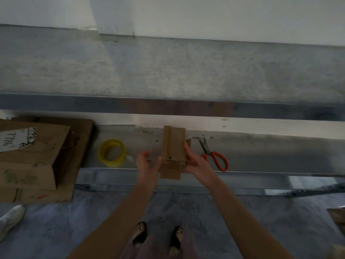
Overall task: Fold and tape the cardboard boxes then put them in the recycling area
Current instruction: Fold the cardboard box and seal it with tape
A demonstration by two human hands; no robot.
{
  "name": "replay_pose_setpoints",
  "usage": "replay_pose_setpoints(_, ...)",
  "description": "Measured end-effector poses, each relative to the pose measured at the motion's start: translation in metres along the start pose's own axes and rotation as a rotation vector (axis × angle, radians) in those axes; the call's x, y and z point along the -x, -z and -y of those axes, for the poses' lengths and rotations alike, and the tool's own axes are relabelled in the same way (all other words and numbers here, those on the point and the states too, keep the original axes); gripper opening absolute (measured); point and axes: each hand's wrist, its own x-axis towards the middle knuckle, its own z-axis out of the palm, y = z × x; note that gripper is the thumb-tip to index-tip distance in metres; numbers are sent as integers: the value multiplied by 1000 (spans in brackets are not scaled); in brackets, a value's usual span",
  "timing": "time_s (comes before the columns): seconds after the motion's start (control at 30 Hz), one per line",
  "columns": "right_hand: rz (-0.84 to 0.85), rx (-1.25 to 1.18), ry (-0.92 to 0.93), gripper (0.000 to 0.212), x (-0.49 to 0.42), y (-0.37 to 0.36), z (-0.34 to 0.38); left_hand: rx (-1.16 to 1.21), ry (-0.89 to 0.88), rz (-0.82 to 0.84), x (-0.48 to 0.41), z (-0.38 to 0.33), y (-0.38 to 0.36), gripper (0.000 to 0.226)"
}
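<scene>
A small brown cardboard box is held upright in front of me over a metal ledge, one loose flap hanging at its near end. My right hand grips its right side, fingers curled round the edge. At the box's lower left corner my left hand touches it with the thumb, fingers loosely curled and apart from the cardboard. A yellow roll of tape stands on the ledge to the left. Orange-handled scissors lie on the ledge to the right.
A large flattened cardboard box with a white label lies at the left. A white shoe of another person is at the lower left. More cardboard shows at the right edge. My sandalled feet stand on the grey floor below.
</scene>
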Motion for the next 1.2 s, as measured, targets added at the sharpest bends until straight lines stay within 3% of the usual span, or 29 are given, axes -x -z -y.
replay_pose_setpoints(0.13, -1, 40, 24, 89, 0, -2, -2, -247, -75, -43, -3, -3, 6, 4)
replay_pose_setpoints(0.33, -4, 249, 71, 91, 0, -6, 2, -497, -249, 14, 2, -15, 13, 26)
replay_pose_setpoints(0.53, -109, 276, 142, 77, -3, -10, 10, -618, -373, 296, -11, -16, 16, 56)
replay_pose_setpoints(0.73, -223, 409, 146, 68, -9, -21, 2, -708, -489, 291, -21, -9, 10, 52)
replay_pose_setpoints(0.87, -251, 434, 149, 74, -8, -23, -2, -668, -417, 313, -19, -9, 5, 53)
replay_pose_setpoints(0.97, -246, 414, 126, 75, -10, -23, 4, -719, -461, 306, -18, -15, -1, 50)
replay_pose_setpoints(1.03, -130, 390, 121, 84, -8, -14, 11, -713, -489, 402, -22, -18, 4, 57)
replay_pose_setpoints(1.1, 12, 432, 110, 86, -6, 4, 17, -759, -532, 623, -34, -23, 16, 68)
replay_pose_setpoints(1.2, 41, 518, 115, 71, -5, 25, 26, -836, -529, 809, -51, -35, 30, 58)
